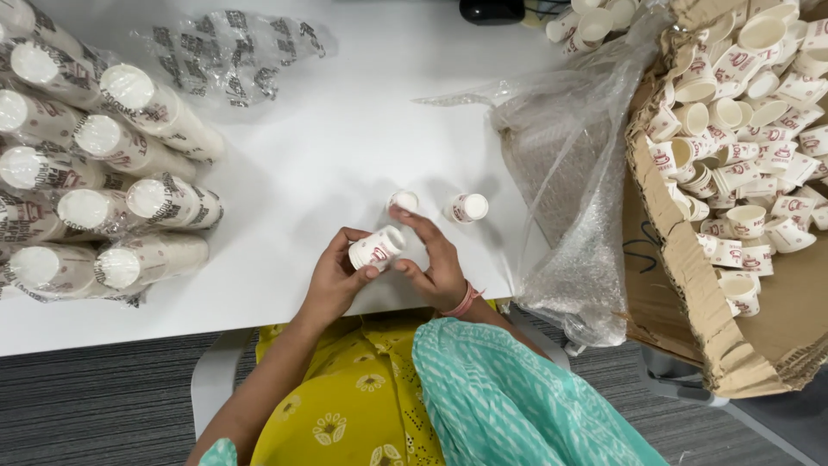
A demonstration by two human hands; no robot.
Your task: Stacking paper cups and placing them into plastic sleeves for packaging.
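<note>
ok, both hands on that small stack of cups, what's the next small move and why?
Probably reach the right hand to one of the two loose cups, the nearer one or the other, and slide it onto the short cup stack in the left hand. Both loose cups lie on the table just beyond the fingers, and wrapped sleeves at left suggest stacking.

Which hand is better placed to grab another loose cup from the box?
Probably the right hand: the cardboard box of loose cups lies on its side, and the left hand grips the small cup stack.
</note>
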